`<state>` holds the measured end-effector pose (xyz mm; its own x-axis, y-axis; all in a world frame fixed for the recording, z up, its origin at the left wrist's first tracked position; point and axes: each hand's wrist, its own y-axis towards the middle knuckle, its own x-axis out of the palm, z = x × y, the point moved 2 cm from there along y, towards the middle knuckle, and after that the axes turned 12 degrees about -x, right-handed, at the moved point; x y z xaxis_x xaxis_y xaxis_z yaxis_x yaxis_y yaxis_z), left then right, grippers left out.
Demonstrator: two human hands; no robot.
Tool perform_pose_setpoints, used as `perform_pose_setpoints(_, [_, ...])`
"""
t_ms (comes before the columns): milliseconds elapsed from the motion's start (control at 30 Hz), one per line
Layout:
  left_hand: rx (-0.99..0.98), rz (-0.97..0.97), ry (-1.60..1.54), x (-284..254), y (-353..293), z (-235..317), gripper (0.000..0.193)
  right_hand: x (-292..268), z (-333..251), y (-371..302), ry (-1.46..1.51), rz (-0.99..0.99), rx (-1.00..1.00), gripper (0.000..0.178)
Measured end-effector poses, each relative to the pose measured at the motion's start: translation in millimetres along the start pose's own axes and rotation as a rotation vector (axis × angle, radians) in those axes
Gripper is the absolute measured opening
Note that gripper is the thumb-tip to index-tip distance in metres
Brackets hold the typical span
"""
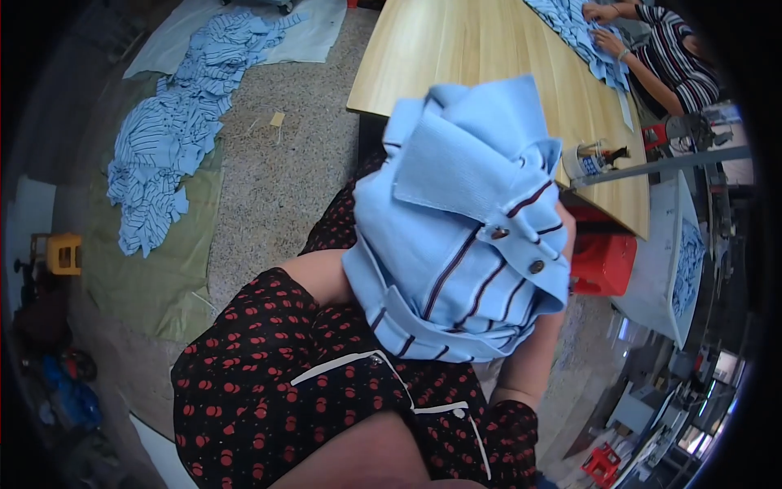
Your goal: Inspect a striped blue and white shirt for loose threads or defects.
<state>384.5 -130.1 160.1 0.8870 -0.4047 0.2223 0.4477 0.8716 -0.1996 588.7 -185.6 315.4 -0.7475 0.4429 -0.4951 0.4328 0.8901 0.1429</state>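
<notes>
A light blue polo shirt (pixel 456 196) with dark stripes is bunched up in front of my chest, held up off the table. Its collar points away from me, and the buttoned placket with two dark buttons runs down the right side. Both my forearms reach in behind the bundle and carry it between them. My left hand is hidden by the cloth; only the forearm shows. Of my right hand (pixel 568 224) just an edge appears beside the shirt's right side, its fingers out of sight behind the fabric.
Beyond the shirt stands a wooden table (pixel 444 49) with a cup of tools (pixel 582 161). A co-worker (pixel 672 61) handles striped cloth at its far right. Heaped blue garments (pixel 163 138) lie on floor sheets at left. A red stool (pixel 607 265) is at right, near a white bin (pixel 656 253).
</notes>
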Motion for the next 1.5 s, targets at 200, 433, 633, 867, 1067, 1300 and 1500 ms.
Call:
perform_pose_setpoints(200, [-0.037, -0.036, 0.27, -102.5, -54.4, 4.0, 0.05, 76.6, -59.3, 40.1, -0.167, -0.321, -0.145, 0.036])
perform_pose_setpoints(433, [-0.138, 0.255, -0.826, -219.9, -61.6, -99.9, 0.045, 259.5, 42.7, 35.2, -0.441, -0.618, -0.28, 0.041])
perform_pose_setpoints(633, [-0.63, 0.598, -0.206, -315.1, -106.8, -108.2, 0.023, 263.7, 33.4, 38.8, -0.194, -0.59, -0.323, 0.031])
perform_pose_setpoints(867, [-0.48, 0.567, -0.092, -260.3, -31.1, 57.9, 0.029, 221.2, 13.7, 33.6, -0.139, -0.468, -0.431, 0.022])
perform_pose_setpoints(1067, [-0.899, 0.099, 0.421, -210.7, 85.8, 47.6, 0.07, 198.5, -32.1, 4.1, -0.032, -0.627, -0.407, 0.016])
perform_pose_setpoints(1300, [-1.003, -0.122, 0.818, -194.0, 141.6, 9.1, 0.054, 283.9, -63.7, -11.5, -0.171, -0.993, -0.676, 0.022])
perform_pose_setpoints(1500, [-0.924, 0.025, 0.531, -208.5, 129.0, 13.2, 0.039, 327.2, -67.5, -29.7, -0.338, -1.104, -0.748, 0.026])
